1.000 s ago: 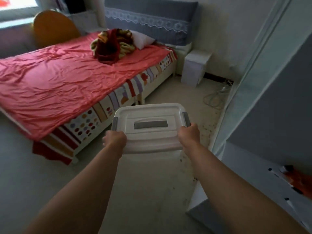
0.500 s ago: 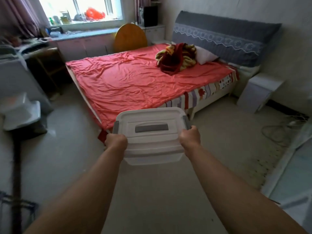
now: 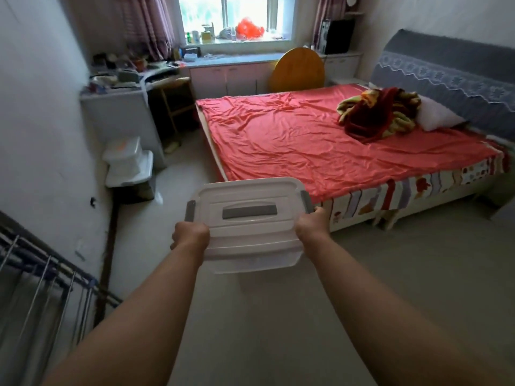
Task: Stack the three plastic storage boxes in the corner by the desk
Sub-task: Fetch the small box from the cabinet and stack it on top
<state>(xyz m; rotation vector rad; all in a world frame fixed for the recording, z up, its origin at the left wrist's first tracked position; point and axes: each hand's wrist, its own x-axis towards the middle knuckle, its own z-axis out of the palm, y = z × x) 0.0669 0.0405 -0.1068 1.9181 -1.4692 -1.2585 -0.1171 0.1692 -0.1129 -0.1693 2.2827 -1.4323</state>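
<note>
I carry a clear plastic storage box (image 3: 248,235) with a white lid, grey side latches and a grey handle, held level in front of me above the floor. My left hand (image 3: 190,235) grips its left side and my right hand (image 3: 311,226) grips its right side. Ahead on the left, two more storage boxes stand stacked against the wall beside the desk (image 3: 119,107): a small white-lidded box (image 3: 124,153) on top of a larger box (image 3: 131,176).
A bed with a red sheet (image 3: 334,140) fills the right half of the room. A cluttered desk stands by the left wall under the window (image 3: 234,18). A metal drying rack (image 3: 41,288) stands at the near left. Bare floor lies between me and the stacked boxes.
The view has swung left from the bed and wardrobe side to the desk corner. The stacked boxes and drying rack have come into sight. Both hands keep their hold on the box.
</note>
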